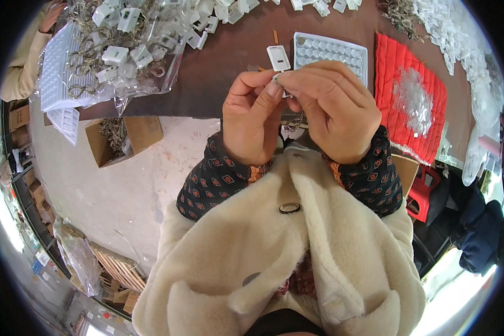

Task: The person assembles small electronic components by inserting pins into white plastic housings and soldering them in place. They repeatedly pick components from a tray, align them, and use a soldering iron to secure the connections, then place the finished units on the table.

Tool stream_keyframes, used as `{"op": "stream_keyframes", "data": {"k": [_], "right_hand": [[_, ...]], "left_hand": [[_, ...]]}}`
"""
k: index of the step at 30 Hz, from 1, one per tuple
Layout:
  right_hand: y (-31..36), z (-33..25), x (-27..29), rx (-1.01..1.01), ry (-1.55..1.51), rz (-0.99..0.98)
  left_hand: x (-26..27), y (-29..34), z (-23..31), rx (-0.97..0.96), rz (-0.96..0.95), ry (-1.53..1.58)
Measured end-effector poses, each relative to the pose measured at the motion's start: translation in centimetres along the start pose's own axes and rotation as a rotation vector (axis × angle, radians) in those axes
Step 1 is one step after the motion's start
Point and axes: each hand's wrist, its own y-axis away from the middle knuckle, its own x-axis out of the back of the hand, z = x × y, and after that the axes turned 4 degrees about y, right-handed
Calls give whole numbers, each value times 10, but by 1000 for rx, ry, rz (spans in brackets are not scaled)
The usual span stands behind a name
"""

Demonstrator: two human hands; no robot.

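My left hand [251,115] and my right hand [336,106] meet over the near edge of the brown table [224,64]. Thumbs and fingertips of both pinch together on a small pale piece, mostly hidden by the fingers, so I cannot tell its kind. Just beyond the fingertips lies a white rectangular plastic casing [278,58] with a small dark slot. Behind my right hand, a white tray [364,61] with rows of round cups is partly covered by the knuckles. A thin thread-like strand hangs below the right fingers.
At left, a clear plastic bag [176,67] holds white casings and coiled wires over stacked white trays [53,73]. More casings [210,22] lie at the back. Small clear pieces sit on a red quilted cloth [386,61]. A cardboard box [103,154] stands below; another person's sleeve [19,78] shows far left.
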Motion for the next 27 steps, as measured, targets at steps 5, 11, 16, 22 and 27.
{"op": "stream_keyframes", "data": {"k": [5,11,16,22,27], "right_hand": [[0,21,-3,-330,70,42],[12,57,-24,-402,200,-83],[17,63,-27,-331,244,-105],[14,66,-29,-329,231,-85],[12,65,-30,-366,142,-38]], "left_hand": [[1,-1,3,-23,14,-15],[2,-3,6,10,33,-36],[4,-4,6,12,31,-21],[10,-3,6,-6,-12,-106],[6,0,7,-22,19,-78]]}}
